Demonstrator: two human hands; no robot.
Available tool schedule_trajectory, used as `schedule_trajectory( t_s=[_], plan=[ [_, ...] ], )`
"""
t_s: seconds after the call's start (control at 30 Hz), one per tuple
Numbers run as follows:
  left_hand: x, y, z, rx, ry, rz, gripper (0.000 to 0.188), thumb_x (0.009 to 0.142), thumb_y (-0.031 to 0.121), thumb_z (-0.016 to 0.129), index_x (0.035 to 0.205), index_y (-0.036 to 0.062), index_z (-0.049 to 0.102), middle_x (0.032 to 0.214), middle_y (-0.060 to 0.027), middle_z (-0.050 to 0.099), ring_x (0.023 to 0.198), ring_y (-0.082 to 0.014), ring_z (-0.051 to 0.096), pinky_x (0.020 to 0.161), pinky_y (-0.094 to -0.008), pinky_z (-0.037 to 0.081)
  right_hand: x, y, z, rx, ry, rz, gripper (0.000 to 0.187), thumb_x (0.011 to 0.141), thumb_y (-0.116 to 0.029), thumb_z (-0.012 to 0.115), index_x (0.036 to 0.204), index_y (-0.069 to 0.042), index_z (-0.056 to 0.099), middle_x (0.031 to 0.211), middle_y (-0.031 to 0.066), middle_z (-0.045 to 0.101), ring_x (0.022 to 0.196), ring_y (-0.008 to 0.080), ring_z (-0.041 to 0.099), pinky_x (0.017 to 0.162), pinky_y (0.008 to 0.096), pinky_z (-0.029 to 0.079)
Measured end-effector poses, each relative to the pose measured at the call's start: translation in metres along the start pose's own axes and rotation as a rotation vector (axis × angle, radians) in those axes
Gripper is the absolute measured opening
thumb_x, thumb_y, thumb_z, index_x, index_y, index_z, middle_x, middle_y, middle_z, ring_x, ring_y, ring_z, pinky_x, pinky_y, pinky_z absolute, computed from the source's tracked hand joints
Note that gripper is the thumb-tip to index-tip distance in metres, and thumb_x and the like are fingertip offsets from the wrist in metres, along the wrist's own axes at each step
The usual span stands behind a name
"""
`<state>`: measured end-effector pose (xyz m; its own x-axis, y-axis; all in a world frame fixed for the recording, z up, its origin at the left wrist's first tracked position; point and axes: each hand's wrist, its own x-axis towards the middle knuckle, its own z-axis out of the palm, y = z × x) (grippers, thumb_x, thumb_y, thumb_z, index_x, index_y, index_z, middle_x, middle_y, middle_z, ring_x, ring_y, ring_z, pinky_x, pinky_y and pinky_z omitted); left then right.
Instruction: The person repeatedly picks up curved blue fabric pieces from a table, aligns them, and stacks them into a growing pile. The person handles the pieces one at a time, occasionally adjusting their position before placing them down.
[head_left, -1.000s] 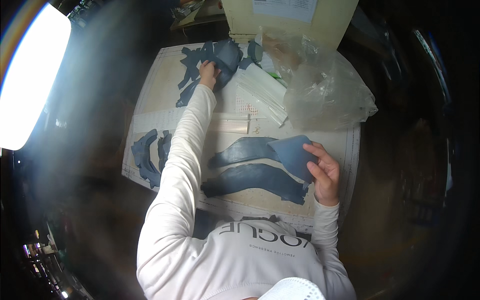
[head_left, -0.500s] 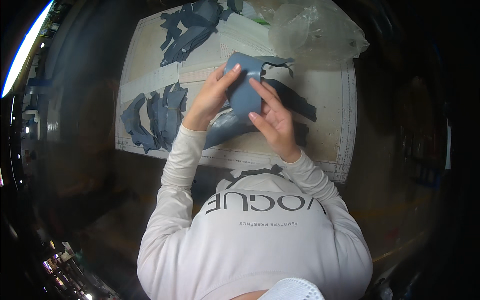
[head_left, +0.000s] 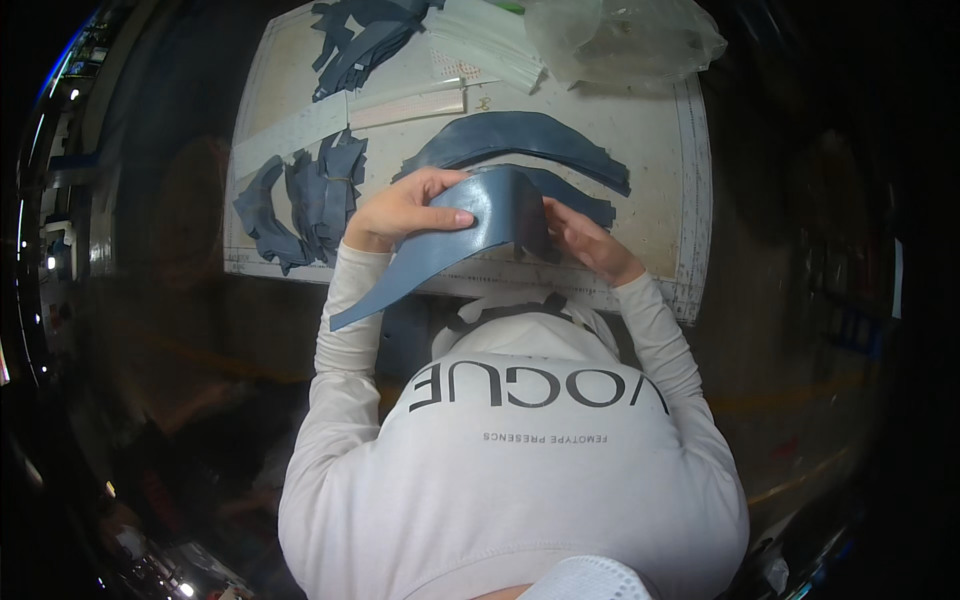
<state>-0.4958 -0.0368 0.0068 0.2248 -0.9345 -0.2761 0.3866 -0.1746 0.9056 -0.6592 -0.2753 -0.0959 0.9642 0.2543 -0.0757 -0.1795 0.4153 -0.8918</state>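
I see one pale cutting mat filling the upper middle of the frame. On it lie two long curved blue strips at centre, one clear plastic bag at the top right, one heap of blue pieces at the top left, and two bundles of blue cut pieces at the left edge. Two pale rulers lie between the heap and the bundles.

A third strip is up off the mat at centre frame, its tail hanging toward the lower left. My left hand pinches its upper edge, thumb on the face, fingers curled behind. My right hand grips the folded right end, fingers pressed together.

Half a second ago the hands held it higher on the mat; now it sits lower, bent over more.
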Motion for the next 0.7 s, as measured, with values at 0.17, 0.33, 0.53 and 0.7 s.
schedule_trajectory(
  t_s=[0.17, 0.33, 0.53, 0.7],
  plan=[
    [-0.016, -0.057, -0.027, -0.001, 0.194, 0.035, 0.059, 0.076, 0.014, 0.079, 0.126, -0.0032, 0.054, 0.102, -0.0020, 0.064, 0.089, -0.0053, 0.058, 0.083, -0.0176, 0.045, 0.000, 0.012, -0.012, -0.284, 0.207, 0.124, 0.046, 0.085, -0.024, 0.074, 0.118, 0.006, 0.061, 0.104, 0.0118, 0.070, 0.092, 0.0216, 0.067, 0.081, 0.0282, 0.051],
    [-0.034, -0.113, -0.050, 0.169, 0.471, -0.062, 0.041, 0.077, 0.002, 0.075, 0.115, 0.0030, 0.060, 0.093, 0.0011, 0.064, 0.083, -0.0049, 0.057, 0.076, -0.0194, 0.045, 0.006, 0.011, -0.041, -1.007, 0.485, -0.017, 0.034, 0.085, -0.020, 0.071, 0.108, 0.003, 0.064, 0.108, 0.0205, 0.067, 0.094, 0.0334, 0.067, 0.077, 0.0361, 0.053],
    [-0.031, -0.159, -0.027, 0.599, 1.071, 0.090, 0.018, 0.079, 0.003, 0.071, 0.096, 0.0033, 0.064, 0.066, -0.0002, 0.059, 0.060, -0.0066, 0.055, 0.057, -0.0220, 0.045, 0.004, 0.028, -0.038, -1.193, 0.621, -0.117, 0.029, 0.082, -0.014, 0.068, 0.109, -0.005, 0.065, 0.104, 0.0153, 0.065, 0.094, 0.0358, 0.063, 0.082, 0.0399, 0.050],
    [-0.015, -0.176, 0.007, 0.755, 1.174, 0.145, 0.022, 0.074, 0.012, 0.077, 0.088, 0.0044, 0.062, 0.077, -0.0063, 0.061, 0.065, -0.0175, 0.060, 0.060, -0.0305, 0.048, -0.008, 0.036, -0.035, -1.493, 0.658, -0.151, 0.037, 0.078, -0.011, 0.070, 0.114, -0.008, 0.065, 0.101, 0.0088, 0.059, 0.099, 0.0282, 0.057, 0.088, 0.0385, 0.045]
  ],
)
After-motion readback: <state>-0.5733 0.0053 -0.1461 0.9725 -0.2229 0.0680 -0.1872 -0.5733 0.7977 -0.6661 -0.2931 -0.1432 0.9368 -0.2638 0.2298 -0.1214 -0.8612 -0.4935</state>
